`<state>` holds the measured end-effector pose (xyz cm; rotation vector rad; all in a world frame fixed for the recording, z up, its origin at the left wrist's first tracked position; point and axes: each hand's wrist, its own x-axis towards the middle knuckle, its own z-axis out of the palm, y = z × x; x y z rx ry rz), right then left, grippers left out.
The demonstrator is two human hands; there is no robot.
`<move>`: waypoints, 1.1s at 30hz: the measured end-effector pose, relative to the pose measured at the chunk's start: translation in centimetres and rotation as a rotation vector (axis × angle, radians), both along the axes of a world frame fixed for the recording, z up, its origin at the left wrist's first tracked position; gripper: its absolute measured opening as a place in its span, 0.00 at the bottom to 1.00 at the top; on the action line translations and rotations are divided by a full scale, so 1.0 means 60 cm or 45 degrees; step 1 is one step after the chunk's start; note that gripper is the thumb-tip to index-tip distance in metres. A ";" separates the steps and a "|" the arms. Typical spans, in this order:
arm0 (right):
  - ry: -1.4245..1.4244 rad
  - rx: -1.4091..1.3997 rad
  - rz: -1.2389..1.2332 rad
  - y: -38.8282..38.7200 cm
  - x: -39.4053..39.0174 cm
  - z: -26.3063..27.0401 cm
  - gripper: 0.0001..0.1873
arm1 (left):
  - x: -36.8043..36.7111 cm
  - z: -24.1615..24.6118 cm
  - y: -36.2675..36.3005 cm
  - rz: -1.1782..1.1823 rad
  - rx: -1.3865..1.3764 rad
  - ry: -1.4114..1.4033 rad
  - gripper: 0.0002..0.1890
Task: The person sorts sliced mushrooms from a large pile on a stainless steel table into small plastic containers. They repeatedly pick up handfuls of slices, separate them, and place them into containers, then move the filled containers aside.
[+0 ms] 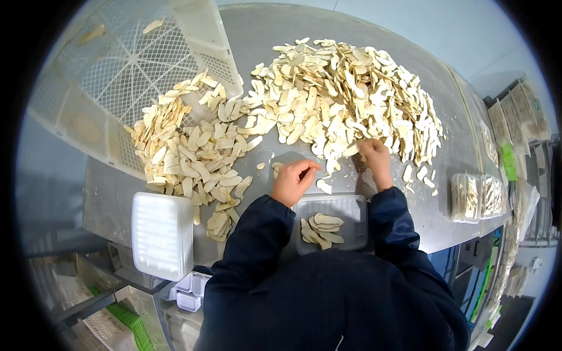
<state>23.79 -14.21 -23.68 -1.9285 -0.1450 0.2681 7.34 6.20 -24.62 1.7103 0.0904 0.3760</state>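
A large heap of pale dried slices [347,87] lies on the grey metal table. At its near edge my right hand [376,159] pinches one slice between thumb and fingers. My left hand [295,179] is over the table to the left, its fingers curled together; whether anything is inside them cannot be told. Just below both hands is a clear plastic tray [363,219] holding several slices. A smaller pile of slices [197,153] spills from a tipped white plastic crate [202,35] at the left. One loose slice [324,186] sits between the hands and the tray.
A stack of white plastic trays [162,237] stands at the table's near left. Filled clear trays [466,197] are at the right edge, with a small stack of slices [218,226] near the tray stack. Shelves with baskets [114,322] are below left; more packed containers [518,114] are far right.
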 end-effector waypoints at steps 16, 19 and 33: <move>-0.999 -0.837 0.237 0.064 0.018 0.065 0.09 | 0.000 0.005 0.003 -0.003 0.051 -0.021 0.06; -0.872 -0.373 0.181 0.031 0.034 0.057 0.06 | 0.000 0.002 0.002 0.001 0.063 -0.024 0.06; -0.803 -0.681 0.385 0.078 0.009 0.064 0.11 | 0.001 0.007 0.002 -0.004 0.055 0.012 0.06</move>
